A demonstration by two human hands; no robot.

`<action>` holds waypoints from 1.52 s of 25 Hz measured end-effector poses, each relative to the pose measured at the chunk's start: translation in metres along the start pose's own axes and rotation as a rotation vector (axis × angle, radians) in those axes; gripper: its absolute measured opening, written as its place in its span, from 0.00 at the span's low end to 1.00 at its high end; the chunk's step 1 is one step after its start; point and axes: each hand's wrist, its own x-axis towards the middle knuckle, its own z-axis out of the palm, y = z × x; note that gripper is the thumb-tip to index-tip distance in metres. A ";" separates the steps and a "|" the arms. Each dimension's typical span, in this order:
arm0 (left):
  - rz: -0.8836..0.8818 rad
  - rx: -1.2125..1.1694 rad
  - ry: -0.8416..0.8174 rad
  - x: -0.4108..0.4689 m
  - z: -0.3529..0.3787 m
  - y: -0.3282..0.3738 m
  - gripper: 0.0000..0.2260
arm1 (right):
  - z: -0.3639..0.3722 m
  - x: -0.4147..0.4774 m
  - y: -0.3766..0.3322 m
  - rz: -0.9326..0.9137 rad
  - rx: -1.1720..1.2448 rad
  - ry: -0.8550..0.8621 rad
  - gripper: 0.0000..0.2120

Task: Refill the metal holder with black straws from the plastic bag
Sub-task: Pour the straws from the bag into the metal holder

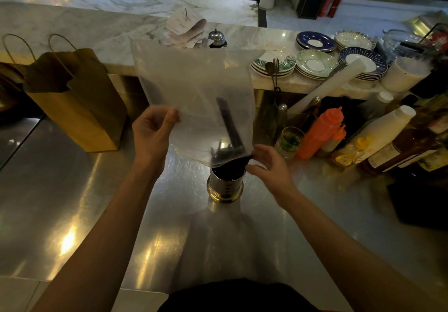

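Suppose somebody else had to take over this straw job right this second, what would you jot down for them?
Left hand pinches the plastic bag by its side edge, holding it up. Right hand pinches the bag's lower corner at the rim of the metal holder, which stands on the steel counter.
Done: the holder looks well filled with dark straws, though its inside is dim.
Left: a few black straws lie in the bag's lower corner; tip them in, then put the bag aside.
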 end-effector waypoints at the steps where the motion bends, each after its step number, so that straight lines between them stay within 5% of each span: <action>1: -0.001 -0.006 -0.001 0.001 -0.001 -0.001 0.04 | 0.004 0.001 0.003 -0.001 -0.017 -0.008 0.27; 10: -0.037 -0.032 -0.012 0.002 -0.002 -0.008 0.04 | 0.025 0.010 -0.003 -0.148 -0.249 0.060 0.25; 28: -0.046 -0.065 0.043 0.008 -0.011 -0.008 0.04 | 0.036 0.031 -0.005 -0.266 -0.294 0.043 0.10; 38: -0.186 -0.331 0.104 0.022 -0.023 -0.021 0.04 | 0.029 0.035 -0.021 -0.368 -0.355 0.023 0.12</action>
